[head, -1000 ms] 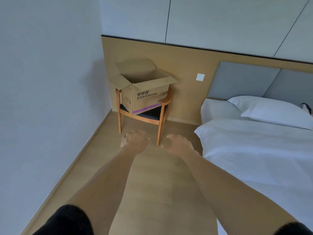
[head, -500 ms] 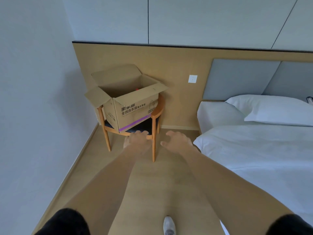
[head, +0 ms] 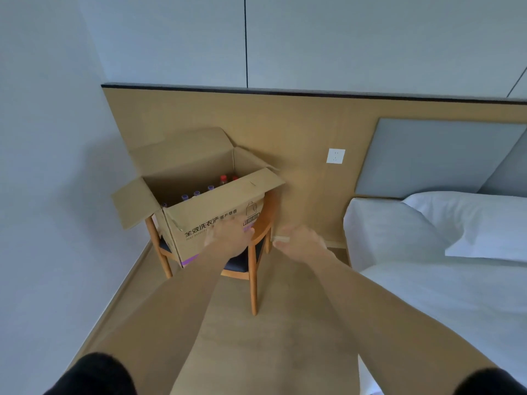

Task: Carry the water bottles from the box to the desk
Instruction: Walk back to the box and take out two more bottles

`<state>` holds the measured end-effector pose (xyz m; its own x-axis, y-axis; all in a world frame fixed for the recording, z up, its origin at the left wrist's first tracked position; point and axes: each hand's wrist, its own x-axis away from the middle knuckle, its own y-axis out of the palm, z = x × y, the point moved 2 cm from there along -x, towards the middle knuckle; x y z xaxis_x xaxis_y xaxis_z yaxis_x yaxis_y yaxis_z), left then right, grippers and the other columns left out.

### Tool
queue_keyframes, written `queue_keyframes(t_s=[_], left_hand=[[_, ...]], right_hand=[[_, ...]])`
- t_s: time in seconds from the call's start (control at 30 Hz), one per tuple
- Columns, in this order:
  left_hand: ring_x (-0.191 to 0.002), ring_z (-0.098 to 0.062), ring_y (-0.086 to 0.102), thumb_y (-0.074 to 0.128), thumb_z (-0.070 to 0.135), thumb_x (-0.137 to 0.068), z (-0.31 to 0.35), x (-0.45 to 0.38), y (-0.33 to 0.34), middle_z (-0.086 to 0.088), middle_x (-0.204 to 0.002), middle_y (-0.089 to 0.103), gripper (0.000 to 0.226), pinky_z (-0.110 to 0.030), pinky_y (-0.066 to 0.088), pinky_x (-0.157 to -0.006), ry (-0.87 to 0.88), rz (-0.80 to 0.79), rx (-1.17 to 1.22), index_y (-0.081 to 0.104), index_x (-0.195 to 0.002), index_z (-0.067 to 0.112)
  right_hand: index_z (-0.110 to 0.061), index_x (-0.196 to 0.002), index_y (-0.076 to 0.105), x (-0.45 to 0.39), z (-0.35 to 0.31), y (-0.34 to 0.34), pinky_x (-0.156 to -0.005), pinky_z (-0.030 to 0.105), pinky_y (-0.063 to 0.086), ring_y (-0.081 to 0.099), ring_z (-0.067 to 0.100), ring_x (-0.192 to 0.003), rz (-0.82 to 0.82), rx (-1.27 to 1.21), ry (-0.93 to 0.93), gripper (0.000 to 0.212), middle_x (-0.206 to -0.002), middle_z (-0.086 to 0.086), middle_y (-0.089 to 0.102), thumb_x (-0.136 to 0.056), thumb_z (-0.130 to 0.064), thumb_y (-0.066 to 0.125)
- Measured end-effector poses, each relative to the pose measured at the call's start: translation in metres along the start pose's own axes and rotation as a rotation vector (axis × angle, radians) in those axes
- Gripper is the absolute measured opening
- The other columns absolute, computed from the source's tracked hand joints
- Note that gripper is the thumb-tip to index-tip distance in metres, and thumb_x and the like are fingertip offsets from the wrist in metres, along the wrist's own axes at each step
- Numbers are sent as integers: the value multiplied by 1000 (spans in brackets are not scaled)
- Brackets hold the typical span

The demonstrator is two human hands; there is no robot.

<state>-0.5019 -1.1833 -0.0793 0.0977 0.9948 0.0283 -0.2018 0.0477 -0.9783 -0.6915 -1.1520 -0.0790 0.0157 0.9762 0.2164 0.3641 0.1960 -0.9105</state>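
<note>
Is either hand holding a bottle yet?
No. The left hand and right hand are both empty in front of the box; the bottles stand inside it.

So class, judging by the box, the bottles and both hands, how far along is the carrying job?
Done: nothing that shows; bottle caps stand inside the open box on the chair. In hand: nothing; the left hand and right hand reach out empty. Left: lift the bottles and carry them to the desk, which is out of view.
</note>
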Motion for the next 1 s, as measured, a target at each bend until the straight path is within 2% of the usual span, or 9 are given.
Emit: queue_keyframes(t_s=[0.03,0.13,0.3,0.4,0.47,0.57,0.7,1.0], left_hand=[[-107,-28,59,39,44,-98,-1,-15,0,-6,-124,61,41,-42,50,-84,-5,3,-18,52,-133,28],[-105,-29,58,41,42,-98,-7,-55,2,-8,-117,61,38,-46,50,-89,-31,-5,-25,52,-130,25],[-117,-29,54,43,45,-101,-26,-132,6,-7,-129,57,44,-45,43,-95,-51,11,38,48,-140,27],[-113,-29,57,43,44,-100,-41,-188,4,-8,-123,59,42,-42,44,-88,-43,34,47,51,-136,24],[-117,-31,55,42,45,-101,-51,-226,-1,-8,-128,57,43,-45,43,-92,-59,28,43,50,-137,24],[-126,-33,51,42,48,-101,-72,-279,-10,-8,-140,53,49,-47,41,-101,-91,10,101,45,-146,27],[-127,-34,50,43,47,-103,-107,-343,-16,-10,-141,52,47,-48,39,-103,-127,14,148,46,-145,25],[-129,-35,50,41,48,-103,-181,-416,6,-10,-142,53,51,-48,41,-104,-257,-63,189,43,-149,27]], right_hand=[[-28,-141,47,-14,1,-3,-99,44,45,53,28,-125,-1,6,-4,56,-135,4,56,-94,-57,52],[-25,-141,45,-55,0,-8,-96,44,45,53,29,-122,-8,24,-23,56,-133,6,57,-95,-57,50],[-27,-142,44,-129,-12,-17,-97,44,43,53,29,-123,8,33,-21,56,-132,6,56,-94,-55,51],[-27,-138,47,-184,-24,-27,-98,45,44,54,29,-121,15,62,-42,53,-129,5,58,-94,-55,50],[-27,-136,49,-223,-34,-34,-98,45,47,56,29,-120,19,65,-44,50,-125,4,60,-93,-53,52],[-28,-142,46,-282,-54,-49,-101,44,44,53,29,-126,12,78,-40,55,-137,5,56,-92,-51,54],[-30,-147,43,-355,-86,-60,-100,42,44,51,29,-129,0,99,-71,59,-142,6,53,-93,-53,54],[-26,-146,45,-453,-134,-38,-102,43,45,51,29,-129,-59,69,-174,58,-142,5,54,-96,-54,53]])
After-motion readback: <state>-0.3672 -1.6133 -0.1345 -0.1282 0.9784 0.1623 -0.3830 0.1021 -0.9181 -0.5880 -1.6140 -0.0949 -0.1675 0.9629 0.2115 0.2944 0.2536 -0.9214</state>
